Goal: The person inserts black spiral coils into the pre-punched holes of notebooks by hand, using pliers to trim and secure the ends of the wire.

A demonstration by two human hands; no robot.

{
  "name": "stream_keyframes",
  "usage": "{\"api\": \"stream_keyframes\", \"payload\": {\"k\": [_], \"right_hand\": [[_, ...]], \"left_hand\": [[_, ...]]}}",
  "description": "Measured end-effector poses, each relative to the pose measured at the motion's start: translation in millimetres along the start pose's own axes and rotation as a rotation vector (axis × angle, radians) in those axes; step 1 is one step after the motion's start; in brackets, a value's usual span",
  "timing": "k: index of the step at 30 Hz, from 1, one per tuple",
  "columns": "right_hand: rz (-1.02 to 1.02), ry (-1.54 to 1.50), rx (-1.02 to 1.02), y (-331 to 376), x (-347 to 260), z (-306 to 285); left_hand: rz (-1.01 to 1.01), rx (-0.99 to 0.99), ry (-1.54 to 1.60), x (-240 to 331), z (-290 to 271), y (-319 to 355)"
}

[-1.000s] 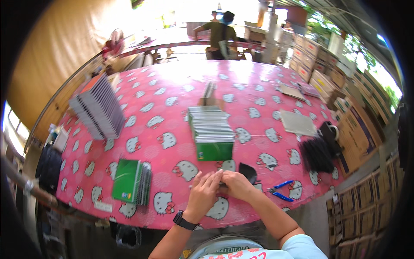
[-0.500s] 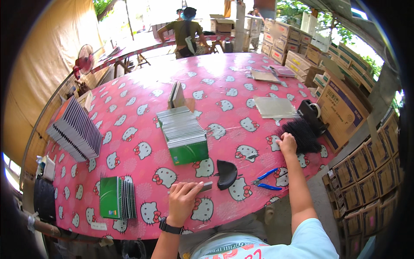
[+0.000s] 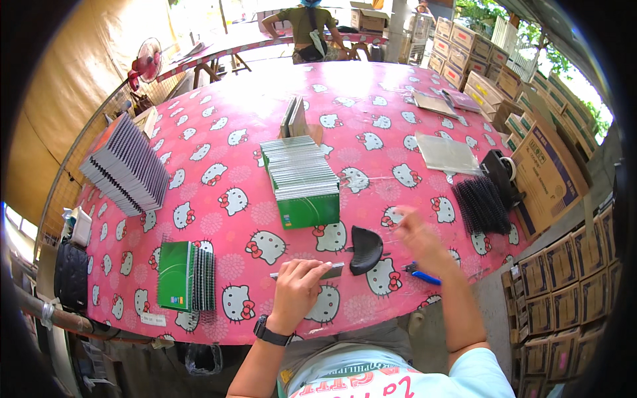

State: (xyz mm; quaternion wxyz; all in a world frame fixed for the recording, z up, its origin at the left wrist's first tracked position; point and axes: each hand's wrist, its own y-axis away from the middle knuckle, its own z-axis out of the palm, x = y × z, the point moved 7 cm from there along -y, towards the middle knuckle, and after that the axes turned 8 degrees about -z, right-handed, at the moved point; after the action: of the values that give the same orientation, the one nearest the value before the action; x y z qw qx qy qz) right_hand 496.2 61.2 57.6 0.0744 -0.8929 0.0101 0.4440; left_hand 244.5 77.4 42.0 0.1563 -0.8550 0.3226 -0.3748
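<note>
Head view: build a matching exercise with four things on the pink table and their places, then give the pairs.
Things:
1. red fan
2. black binding combs
3. blue-handled pliers
4. small stack of green notebooks

Places:
A. near table edge, left of the left hand
B. right side of the table, beside the tape dispenser
C. off the table, beyond its far left corner
D. near edge, just below the right hand

Pairs: 1-C, 2-B, 3-D, 4-A

My left hand presses a thin grey card sheet on the glossy pink plastic tablecloth; the black binding combs look matt plastic.
</note>
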Motion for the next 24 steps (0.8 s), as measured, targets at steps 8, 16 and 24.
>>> {"api": "stream_keyframes", "payload": {"k": [8, 16, 24], "right_hand": [[-0.395, -0.122, -0.101, 17, -33, 53], [-0.428, -0.116, -0.058, 15, -39, 64], [-0.516, -0.100, -0.079, 16, -44, 66]], "left_hand": [[0.016, -0.008, 0.061, 11, 3, -5], [0.106, 0.057, 0.025, 11, 0, 2], [0.117, 0.066, 0.069, 9, 1, 4]]}}
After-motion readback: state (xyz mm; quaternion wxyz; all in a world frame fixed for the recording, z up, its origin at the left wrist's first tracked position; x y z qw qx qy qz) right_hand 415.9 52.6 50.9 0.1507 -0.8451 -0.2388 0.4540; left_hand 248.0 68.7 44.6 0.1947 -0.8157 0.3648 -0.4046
